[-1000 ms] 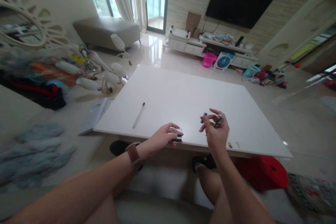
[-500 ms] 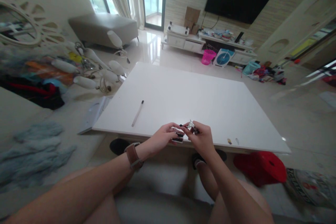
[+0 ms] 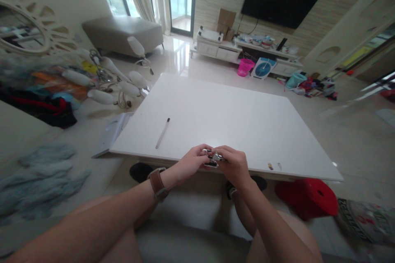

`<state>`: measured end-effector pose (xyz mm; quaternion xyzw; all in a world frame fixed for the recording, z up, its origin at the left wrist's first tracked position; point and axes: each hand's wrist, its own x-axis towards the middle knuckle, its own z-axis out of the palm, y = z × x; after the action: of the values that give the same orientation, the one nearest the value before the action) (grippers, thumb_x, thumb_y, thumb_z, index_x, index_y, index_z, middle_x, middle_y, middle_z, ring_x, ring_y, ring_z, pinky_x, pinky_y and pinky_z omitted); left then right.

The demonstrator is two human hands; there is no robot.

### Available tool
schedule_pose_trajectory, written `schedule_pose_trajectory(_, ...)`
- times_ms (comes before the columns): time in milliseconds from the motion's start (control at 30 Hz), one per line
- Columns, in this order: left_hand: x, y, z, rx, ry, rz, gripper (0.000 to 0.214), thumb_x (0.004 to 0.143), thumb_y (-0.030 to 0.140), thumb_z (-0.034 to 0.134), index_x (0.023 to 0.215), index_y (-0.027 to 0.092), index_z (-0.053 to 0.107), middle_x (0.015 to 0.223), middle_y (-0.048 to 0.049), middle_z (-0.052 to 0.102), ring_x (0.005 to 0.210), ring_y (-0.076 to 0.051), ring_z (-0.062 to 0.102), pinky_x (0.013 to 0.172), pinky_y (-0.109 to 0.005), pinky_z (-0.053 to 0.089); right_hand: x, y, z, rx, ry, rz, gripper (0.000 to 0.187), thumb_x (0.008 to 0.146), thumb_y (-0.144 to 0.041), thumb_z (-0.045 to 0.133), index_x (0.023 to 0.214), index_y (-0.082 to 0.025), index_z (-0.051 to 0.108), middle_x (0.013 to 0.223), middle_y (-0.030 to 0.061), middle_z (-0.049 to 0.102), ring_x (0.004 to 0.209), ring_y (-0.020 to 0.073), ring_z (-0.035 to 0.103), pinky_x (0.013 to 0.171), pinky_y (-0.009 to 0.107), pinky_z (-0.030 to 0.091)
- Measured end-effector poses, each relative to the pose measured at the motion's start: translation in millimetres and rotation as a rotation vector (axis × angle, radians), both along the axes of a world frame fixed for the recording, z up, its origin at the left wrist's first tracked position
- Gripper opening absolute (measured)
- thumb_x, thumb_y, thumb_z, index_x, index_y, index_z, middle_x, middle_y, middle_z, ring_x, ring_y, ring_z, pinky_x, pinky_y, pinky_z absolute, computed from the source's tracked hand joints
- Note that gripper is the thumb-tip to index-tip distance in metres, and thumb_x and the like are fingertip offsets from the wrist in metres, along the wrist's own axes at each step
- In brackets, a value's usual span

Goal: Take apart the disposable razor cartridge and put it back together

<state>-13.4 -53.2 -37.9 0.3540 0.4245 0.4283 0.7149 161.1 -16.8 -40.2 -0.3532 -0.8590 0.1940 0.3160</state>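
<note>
My left hand and my right hand meet at the near edge of a white table. Both are closed around a small black and silver object held between the fingertips; what it is stays too small to make out. A brown watch strap wraps my left wrist. A thin pen lies on the table to the left, apart from both hands. Two tiny bits sit near the table's front right edge.
A red stool stands under the table's right corner. A chandelier with white shades and clutter lie on the floor at left, next to a flat grey board. A TV cabinet, pink basket and small fan stand at the back.
My right hand came down from the right, carrying a small dark piece, and joined the left hand at the object. The left hand has hardly moved.
</note>
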Motion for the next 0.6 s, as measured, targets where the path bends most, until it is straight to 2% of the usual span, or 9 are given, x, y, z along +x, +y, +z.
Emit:
schedule_pose_trajectory(133,0.4,-0.4,0.2,0.017,-0.028,0.000,0.029,0.074,0.023,0.068,0.102,0.017,0.062,0.103,-0.0076,0.069,0.100,-0.022,0.065,0.080,-0.032,0.054,-1.0,1.1,-2.8,0.028,-0.016,-0.007,0.024,0.088,-0.013,0.060,0.096,-0.029,0.076,0.112,0.0023,0.074,0.093,0.0178,0.071,0.079,0.025,0.052)
schedule_pose_trajectory(233,0.7,-0.3,0.0,0.012,-0.025,0.008,0.029,0.075,0.022,0.067,0.103,0.017,0.062,0.105,-0.0078,0.068,0.100,-0.022,0.065,0.081,-0.033,0.054,-1.1,1.9,-2.7,0.023,-0.063,-0.015,0.021,0.088,-0.013,0.061,0.094,-0.027,0.075,0.117,0.0028,0.072,0.091,0.0178,0.071,0.077,0.026,0.053)
schedule_pose_trajectory(333,0.6,-0.3,1.1,0.009,-0.026,0.024,0.027,0.074,0.019,0.065,0.101,0.017,0.063,0.101,-0.0069,0.068,0.096,-0.021,0.066,0.080,-0.033,0.054,-1.7,2.3,0.5,-0.005,-0.048,0.006,0.018,0.089,-0.014,0.061,0.095,-0.025,0.074,0.119,0.0047,0.071,0.090,0.0175,0.070,0.078,0.027,0.053)
schedule_pose_trajectory(400,0.3,-0.5,2.4,0.006,-0.028,0.033,0.027,0.074,0.018,0.065,0.101,0.016,0.064,0.100,-0.0070,0.068,0.095,-0.020,0.066,0.078,-0.031,0.054,-2.9,2.7,3.7,-0.024,0.036,0.003,0.017,0.090,-0.015,0.060,0.097,-0.023,0.073,0.114,0.0063,0.071,0.092,0.0180,0.069,0.081,0.028,0.053)
schedule_pose_trajectory(500,-0.7,-0.8,4.2,-0.018,-0.012,0.033,0.026,0.079,0.023,0.065,0.104,0.016,0.063,0.103,-0.0097,0.069,0.093,-0.020,0.067,0.072,-0.028,0.053,-5.5,4.4,7.9,-0.095,0.187,-0.125,0.007,0.089,-0.022,0.063,0.091,-0.020,0.070,0.092,0.0048,0.069,0.077,0.0152,0.064,0.069,0.027,0.051)
schedule_pose_trajectory(600,-1.5,-0.7,4.7,-0.033,0.022,0.051,0.023,0.086,0.030,0.063,0.103,0.015,0.063,0.104,-0.0121,0.070,0.088,-0.019,0.067,0.064,-0.025,0.052,-7.2,7.1,11.4,-0.257,0.410,-0.319,0.014,0.089,-0.029,0.065,0.099,-0.020,0.063,0.079,-0.0007,0.062,0.056,0.0098,0.051,0.052,0.023,0.044)
